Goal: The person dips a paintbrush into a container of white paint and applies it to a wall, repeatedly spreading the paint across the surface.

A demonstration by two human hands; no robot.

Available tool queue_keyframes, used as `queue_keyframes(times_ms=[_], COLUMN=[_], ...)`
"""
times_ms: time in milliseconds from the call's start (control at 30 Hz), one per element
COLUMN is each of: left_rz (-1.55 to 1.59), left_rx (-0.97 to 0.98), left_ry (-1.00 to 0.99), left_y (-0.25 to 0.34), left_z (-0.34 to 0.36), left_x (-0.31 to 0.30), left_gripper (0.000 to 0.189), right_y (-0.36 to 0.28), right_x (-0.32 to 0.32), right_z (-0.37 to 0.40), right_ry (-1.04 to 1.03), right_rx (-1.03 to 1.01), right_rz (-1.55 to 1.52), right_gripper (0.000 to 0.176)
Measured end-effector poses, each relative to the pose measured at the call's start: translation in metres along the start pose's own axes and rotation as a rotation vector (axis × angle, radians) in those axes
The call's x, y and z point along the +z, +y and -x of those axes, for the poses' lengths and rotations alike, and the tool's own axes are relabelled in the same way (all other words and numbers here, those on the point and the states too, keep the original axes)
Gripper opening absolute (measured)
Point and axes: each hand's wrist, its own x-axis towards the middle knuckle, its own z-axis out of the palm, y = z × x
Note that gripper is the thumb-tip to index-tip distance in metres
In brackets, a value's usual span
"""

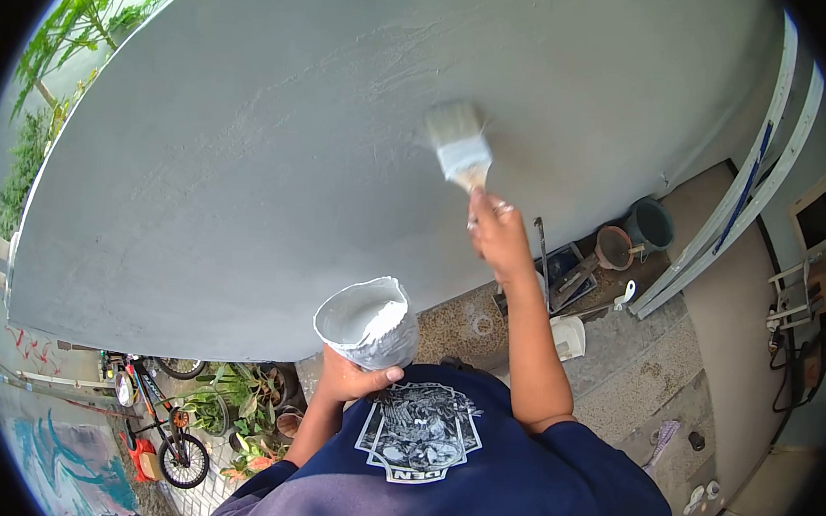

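Note:
My right hand is raised and grips a wide paintbrush by its handle. The brush's bristles press against a large grey-white wall that fills most of the view. My left hand holds a crumpled white container of white paint close to my chest, below and left of the brush. I wear a dark blue shirt with a white print.
Below the wall on the ground lie tools and a tray, a brown pot and a dark bucket. White frames lean at the right. A bicycle and potted plants stand at lower left.

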Motion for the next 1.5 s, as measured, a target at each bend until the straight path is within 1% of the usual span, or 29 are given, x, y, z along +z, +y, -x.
queue_keyframes(times_ms=[67,133,200,267,333,400,433,467,533,600,633,667,700,733,833,867,933,1000,1033,1067,1133,1233,1267,1300,1367,1400,1433,1467,1500], left_rz=[-0.057,-0.056,-0.021,-0.034,-0.054,-0.034,-0.034,-0.067,-0.107,-0.082,-0.046,-0.150,-0.121,-0.086,-0.126,-0.126,-0.077,-0.035,-0.034,-0.035,-0.078,-0.026,-0.059,-0.090,-0.122,-0.119,-0.118,-0.124,-0.083], left_rx=[0.008,0.038,0.054,0.056,0.062,0.059,0.060,0.034,0.001,0.008,0.104,0.201,0.144,0.073,-0.020,-0.021,0.105,0.127,0.058,-0.007,0.030,0.054,0.086,0.092,0.103,0.065,0.028,0.033,0.004], left_ry=[-0.035,-0.058,-0.073,-0.079,-0.073,-0.042,-0.030,-0.036,-0.050,-0.053,0.021,0.008,0.007,0.006,-0.030,-0.034,0.015,0.026,0.002,-0.025,-0.077,-0.050,-0.107,-0.107,-0.109,-0.100,-0.092,-0.098,-0.069], left_y=[-0.001,0.000,0.007,0.008,0.011,0.011,0.008,0.006,0.007,0.011,0.009,0.003,0.002,-0.001,-0.003,-0.004,-0.004,-0.005,-0.009,-0.010,-0.007,-0.011,-0.020,-0.021,-0.022,-0.019,-0.017,-0.018,-0.018], left_z=[-0.004,-0.009,-0.011,-0.010,-0.009,-0.008,-0.006,-0.005,0.002,-0.001,-0.002,-0.006,-0.005,0.002,0.008,0.009,0.007,0.004,0.005,0.005,-0.001,-0.001,-0.001,0.000,0.002,0.004,0.004,0.004,0.006], left_x=[-0.004,-0.004,0.000,0.000,-0.001,0.000,-0.001,-0.005,-0.008,-0.007,-0.003,-0.004,-0.005,-0.005,-0.008,-0.006,-0.002,0.002,-0.001,-0.004,-0.007,-0.007,-0.014,-0.016,-0.013,-0.013,-0.012,-0.012,-0.012], left_gripper=[0.089,0.089,0.090,0.090,0.091,0.090,0.090,0.091,0.092,0.093,0.092,0.091,0.092,0.093,0.093,0.093,0.090,0.088,0.088,0.088,0.089,0.090,0.098,0.098,0.098,0.097,0.097,0.097,0.094], right_y=[-0.056,-0.094,-0.098,-0.052,0.030,0.113,0.160,0.181,0.297,0.326,0.317,0.311,0.302,0.280,0.132,0.091,0.020,-0.039,-0.062,-0.084,-0.114,-0.083,-0.057,-0.015,0.099,0.156,0.184,0.235,0.254], right_x=[0.008,0.014,0.019,0.023,0.012,-0.003,-0.023,-0.046,-0.111,-0.117,-0.110,-0.111,-0.106,-0.094,-0.040,-0.036,-0.026,-0.016,-0.008,-0.001,0.011,0.018,0.016,0.012,-0.009,-0.019,-0.029,-0.052,-0.067], right_z=[0.001,-0.007,-0.020,-0.050,-0.066,-0.055,-0.049,-0.032,-0.022,0.019,0.015,0.014,0.024,0.019,-0.016,-0.012,0.007,0.022,0.024,0.025,0.020,-0.004,-0.015,-0.027,-0.040,-0.036,-0.016,-0.008,0.011], right_ry=[-0.047,-0.066,-0.083,-0.025,-0.025,0.031,0.037,0.005,0.025,0.156,0.150,0.077,0.007,-0.016,-0.016,-0.040,-0.084,-0.114,-0.121,-0.109,-0.142,-0.014,-0.001,0.011,0.224,0.287,0.260,0.200,0.152], right_rx=[-0.218,-0.251,-0.283,-0.277,-0.219,-0.160,-0.049,0.332,0.815,0.927,0.907,0.906,0.916,0.803,0.519,0.443,0.264,0.038,-0.089,-0.090,-0.262,-0.244,-0.160,-0.071,-0.250,-0.303,-0.036,0.337,0.741], right_rz=[-0.135,-0.122,-0.102,0.217,0.253,0.153,0.224,0.302,0.270,0.519,0.506,0.363,0.220,0.164,-0.067,-0.033,-0.042,-0.117,-0.160,-0.152,-0.231,-0.163,-0.087,-0.010,0.421,0.456,0.530,0.569,0.486], right_gripper=[0.044,0.045,0.047,0.049,0.050,0.051,0.053,0.057,0.056,0.048,0.048,0.046,0.044,0.042,0.036,0.034,0.033,0.034,0.037,0.037,0.035,0.038,0.040,0.042,0.048,0.046,0.051,0.060,0.065])
